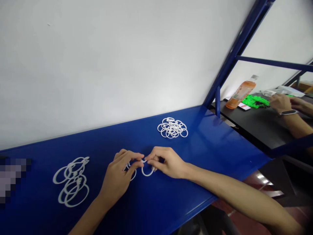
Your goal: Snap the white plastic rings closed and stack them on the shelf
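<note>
Both my hands meet over the middle of the blue table (171, 202), pinching a thin white plastic ring (148, 175). My left hand (122, 171) is closed, thumb and forefinger at the ring's upper left. Closed too, my right hand (168, 161) pinches its top from the right. Another white ring (133, 176) shows partly behind my left fingers; whether it is held or lying on the table I cannot tell. A loose pile of similar white rings (172, 128) lies beyond my right hand. To the left of my left hand lie several more overlapping white rings (73, 191).
A white wall (110, 65) rises behind the table, and a blue metal frame (230, 55) stands at its right end. On a black table (246, 120) beyond are an orange drink bottle (242, 93) and green pieces (256, 101). Another person's hands (281, 102) work there.
</note>
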The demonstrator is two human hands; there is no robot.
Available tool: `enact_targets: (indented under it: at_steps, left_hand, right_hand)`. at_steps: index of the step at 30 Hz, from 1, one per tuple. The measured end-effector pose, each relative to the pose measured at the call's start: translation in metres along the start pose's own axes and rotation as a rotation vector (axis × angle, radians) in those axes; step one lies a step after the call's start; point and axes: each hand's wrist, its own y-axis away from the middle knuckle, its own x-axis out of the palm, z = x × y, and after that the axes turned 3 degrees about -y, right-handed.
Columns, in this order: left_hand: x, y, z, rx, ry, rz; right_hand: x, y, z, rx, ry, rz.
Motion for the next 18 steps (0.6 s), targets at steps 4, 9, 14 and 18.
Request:
enact_targets:
  at_steps: [4,9,14,18]
  left_hand:
    - [-0.001,0.002,-0.001,0.106,0.012,0.006]
    - [0.003,0.004,0.0,0.174,-0.036,0.02]
    - [0.001,0.004,0.011,0.143,-0.217,0.032]
    - [-0.004,0.003,0.026,0.064,-0.339,0.102]
  right_hand:
    - [-0.003,0.005,0.0,-0.189,0.114,0.096]
    - [-0.007,0.007,0.003,-0.251,0.253,0.206]
    - [-0.036,0.0,-0.002,-0.175,0.5,-0.059]
    - [-0.078,-0.002,-0.02,0.07,0.699,-0.338]
